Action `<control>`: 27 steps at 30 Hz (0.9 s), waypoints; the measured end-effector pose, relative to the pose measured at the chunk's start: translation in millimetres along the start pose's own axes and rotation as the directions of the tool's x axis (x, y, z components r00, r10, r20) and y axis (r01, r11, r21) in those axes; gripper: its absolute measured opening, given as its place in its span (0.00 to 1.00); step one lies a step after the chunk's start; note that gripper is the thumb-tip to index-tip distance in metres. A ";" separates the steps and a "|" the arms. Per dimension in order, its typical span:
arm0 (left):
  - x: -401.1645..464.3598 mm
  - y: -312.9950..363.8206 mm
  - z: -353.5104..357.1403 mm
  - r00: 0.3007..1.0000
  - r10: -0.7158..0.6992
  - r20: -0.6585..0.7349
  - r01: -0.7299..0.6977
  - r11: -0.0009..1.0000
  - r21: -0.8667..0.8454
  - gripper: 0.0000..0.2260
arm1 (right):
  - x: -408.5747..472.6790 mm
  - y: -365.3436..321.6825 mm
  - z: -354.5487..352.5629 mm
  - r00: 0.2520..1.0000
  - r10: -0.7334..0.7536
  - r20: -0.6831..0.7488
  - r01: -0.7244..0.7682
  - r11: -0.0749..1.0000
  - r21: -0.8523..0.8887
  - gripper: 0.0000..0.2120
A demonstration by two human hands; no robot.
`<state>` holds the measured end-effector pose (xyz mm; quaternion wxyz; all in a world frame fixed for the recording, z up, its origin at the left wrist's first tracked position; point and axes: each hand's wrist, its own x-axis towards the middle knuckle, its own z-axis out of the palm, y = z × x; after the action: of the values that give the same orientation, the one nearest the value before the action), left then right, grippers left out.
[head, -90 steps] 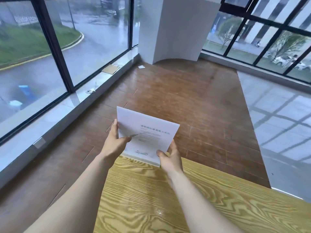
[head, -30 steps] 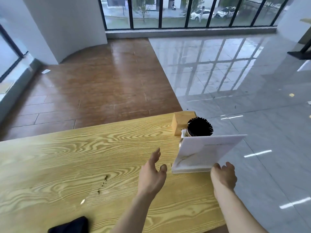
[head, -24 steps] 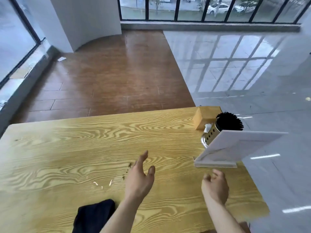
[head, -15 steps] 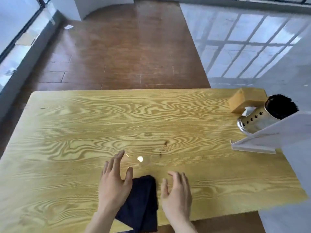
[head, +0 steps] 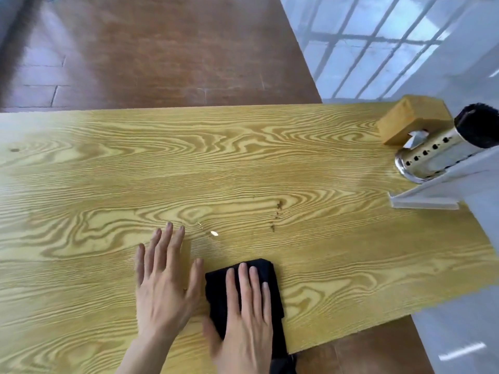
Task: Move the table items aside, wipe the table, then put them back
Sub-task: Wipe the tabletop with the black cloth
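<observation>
A black cloth (head: 216, 298) lies folded at the near edge of the light wooden table (head: 189, 163). My right hand (head: 244, 317) rests flat on top of the cloth, fingers together and stretched out. My left hand (head: 164, 279) lies flat on the bare wood just left of the cloth, fingers spread. Small crumbs and a pale scrap (head: 214, 233) sit on the wood beyond my fingers. At the far right stand a white sign holder (head: 432, 195), a perforated metal cup with black-tipped sticks (head: 432, 157) and a wooden block (head: 405, 122).
The table's right edge (head: 475, 238) runs close to the three items, with shiny grey tile floor beyond it. Brown wood floor lies past the far edge. The cloth's near end hangs over the table's front edge.
I set the white sign holder down at the right beside the cup and block, then both hands came back to the near edge. My right hand has moved onto the black cloth.
</observation>
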<state>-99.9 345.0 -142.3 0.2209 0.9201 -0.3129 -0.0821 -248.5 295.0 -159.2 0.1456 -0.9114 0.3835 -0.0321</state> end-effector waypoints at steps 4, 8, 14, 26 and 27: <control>22.7 -1.3 8.8 0.999 -0.010 -0.036 0.010 1.000 -0.012 0.30 | 21.2 35.0 -1.2 0.990 -0.035 -0.134 0.053 0.991 0.127 0.26; 53.7 -2.9 16.5 0.995 -0.051 -0.080 0.046 0.997 -0.057 0.29 | 50.4 57.0 -25.3 0.886 0.396 -0.243 -0.157 0.748 0.645 0.20; 69.9 -4.0 27.0 0.990 -0.110 -0.092 0.102 0.991 -0.089 0.29 | 132.9 84.6 -57.7 0.730 0.684 -0.011 -0.261 0.294 0.919 0.21; 74.7 -1.5 25.1 0.992 -0.118 -0.050 0.115 0.992 -0.058 0.32 | 174.0 59.5 -10.8 0.987 0.145 -0.075 -0.155 0.977 -0.149 0.26; 75.0 -1.5 25.0 0.992 -0.119 -0.048 0.116 0.992 -0.056 0.32 | 174.4 59.8 -9.9 0.986 0.150 -0.073 -0.160 0.973 -0.166 0.27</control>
<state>-47.1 291.3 -166.2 0.2480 0.9325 -0.2501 -0.0795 -168.7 129.4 -176.4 0.0575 -0.8865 0.4590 -0.0149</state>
